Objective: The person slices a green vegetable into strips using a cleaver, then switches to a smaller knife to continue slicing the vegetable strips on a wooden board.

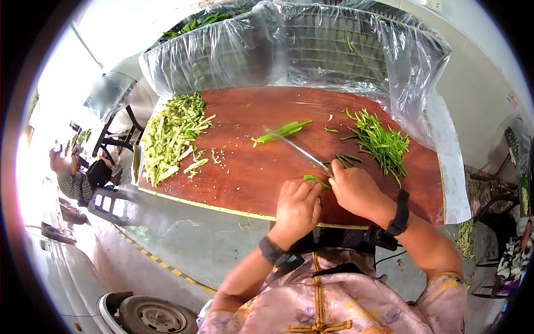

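My right hand (356, 189) grips the handle of a long knife (297, 149) whose blade reaches up and left across the red-brown wooden board (245, 167). The blade's tip meets a green pepper (283, 131) lying mid-board. My left hand (297, 207) is closed on a small green pepper piece (314, 180) right beside the knife hand. A pile of pale green sliced strips (172, 136) lies at the board's left end. Darker green stems and trimmings (381, 142) lie at the right end.
A crate lined with clear plastic (311, 50) stands behind the board, with greens at its back left. A seated person (78, 178) is far left. A vehicle wheel (153, 317) shows at the bottom left, and chairs and another person's sleeve (514, 256) at right.
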Tool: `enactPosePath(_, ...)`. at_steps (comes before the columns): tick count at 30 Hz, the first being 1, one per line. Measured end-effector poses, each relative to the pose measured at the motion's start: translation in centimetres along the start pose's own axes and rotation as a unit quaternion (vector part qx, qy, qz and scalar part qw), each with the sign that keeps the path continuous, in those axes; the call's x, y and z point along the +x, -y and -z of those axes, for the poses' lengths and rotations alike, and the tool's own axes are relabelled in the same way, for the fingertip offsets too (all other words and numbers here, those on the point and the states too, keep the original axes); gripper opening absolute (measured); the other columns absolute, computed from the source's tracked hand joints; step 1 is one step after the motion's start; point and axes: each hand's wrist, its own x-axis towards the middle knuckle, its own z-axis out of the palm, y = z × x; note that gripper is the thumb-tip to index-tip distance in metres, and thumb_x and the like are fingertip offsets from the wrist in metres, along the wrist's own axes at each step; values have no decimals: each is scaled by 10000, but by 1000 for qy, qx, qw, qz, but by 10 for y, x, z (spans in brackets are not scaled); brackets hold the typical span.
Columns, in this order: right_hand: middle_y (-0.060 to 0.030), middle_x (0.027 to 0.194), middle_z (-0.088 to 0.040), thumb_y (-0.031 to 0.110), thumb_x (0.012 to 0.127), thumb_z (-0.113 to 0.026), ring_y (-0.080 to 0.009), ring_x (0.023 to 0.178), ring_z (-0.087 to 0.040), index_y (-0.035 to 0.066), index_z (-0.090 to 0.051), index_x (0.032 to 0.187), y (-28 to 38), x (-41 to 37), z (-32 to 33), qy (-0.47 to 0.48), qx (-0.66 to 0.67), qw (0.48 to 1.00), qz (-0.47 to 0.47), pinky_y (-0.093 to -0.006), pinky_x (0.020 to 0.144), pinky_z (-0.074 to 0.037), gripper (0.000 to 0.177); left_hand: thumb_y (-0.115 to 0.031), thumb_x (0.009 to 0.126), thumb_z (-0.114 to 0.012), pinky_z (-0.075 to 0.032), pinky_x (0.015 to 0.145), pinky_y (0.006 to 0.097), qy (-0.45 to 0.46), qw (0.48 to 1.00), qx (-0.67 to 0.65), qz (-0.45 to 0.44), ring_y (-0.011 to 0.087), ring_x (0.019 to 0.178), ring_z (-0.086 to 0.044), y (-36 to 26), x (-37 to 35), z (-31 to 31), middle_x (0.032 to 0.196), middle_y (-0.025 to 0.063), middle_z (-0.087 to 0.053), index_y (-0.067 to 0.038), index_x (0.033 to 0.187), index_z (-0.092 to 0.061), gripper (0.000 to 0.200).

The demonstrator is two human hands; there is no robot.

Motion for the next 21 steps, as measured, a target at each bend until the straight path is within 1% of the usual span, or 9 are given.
enactPosePath(1,-236,666,-612,145,929,-581,-433,644,-627,-38,-464,1032,-1,-6,2,-20,2,1000,-7,-535,562,-473,241,-57,777,-637,-450,905,453,-2,1000,0,-1,333,1011,-571,0,0,0,1026,110,-624,-26,1046,-660,272)
enactPosePath(2,-236,666,-612,145,929,-581,-433,644,-627,-38,-464,1032,-2,-13,3,-21,1,1000,-6,-535,562,-473,241,-53,775,-636,-450,915,457,0,1000,-1,-2,333,1020,-572,1,0,0,1036,113,-623,-23,1059,-656,286)
enactPosePath(4,-226,668,-615,151,934,-582,-430,648,-629,-36,-460,1034,0,-29,4,-6,-3,999,-40,-527,566,-474,245,-49,774,-635,-450,925,460,3,1000,-5,-6,334,1029,-573,0,1,0,1045,116,-623,-21,1072,-652,301)
enactPosePath(9,-214,659,-616,146,935,-587,-421,613,-623,-19,-449,1015,13,-57,15,28,-7,999,-43,-517,546,-484,229,-59,772,-636,-451,919,456,18,1000,22,-2,329,1020,-577,-2,0,0,1040,117,-620,-17,1072,-650,303)
enactPosePath(12,-212,652,-616,142,935,-584,-415,603,-625,-15,-449,1002,14,-60,18,40,2,998,-41,-512,539,-489,218,-67,768,-638,-450,916,455,12,1000,25,-5,331,1022,-575,-2,0,-1,1029,117,-619,-13,1061,-654,298)
enactPosePath(14,-217,646,-635,139,918,-573,-431,629,-653,-1,-470,964,16,-58,20,41,10,998,-44,-530,570,-526,180,-69,766,-639,-450,914,455,14,1000,24,-6,330,1023,-575,-2,0,-1,1025,117,-618,-12,1053,-656,293)
enactPosePath(18,-223,659,-639,122,896,-584,-433,638,-654,-8,-472,957,14,-54,21,63,19,996,-52,-534,571,-525,182,-69,761,-638,-451,904,457,10,1000,11,-4,334,1006,-572,-2,2,-2,1010,121,-614,-11,1017,-658,263)
enactPosePath(20,-220,646,-619,121,926,-571,-419,613,-631,-45,-460,1007,16,-48,24,84,-6,996,-29,-517,540,-492,216,-65,758,-635,-450,896,459,14,1000,10,-3,337,993,-569,0,1,-2,995,123,-608,-13,996,-656,244)
enactPosePath(21,-220,646,-619,121,926,-571,-419,613,-631,-45,-460,1007,16,-41,23,88,-6,996,-29,-517,540,-492,216,-61,756,-633,-450,888,461,16,1000,9,-5,340,981,-566,2,1,-2,981,125,-602,-15,974,-653,224)
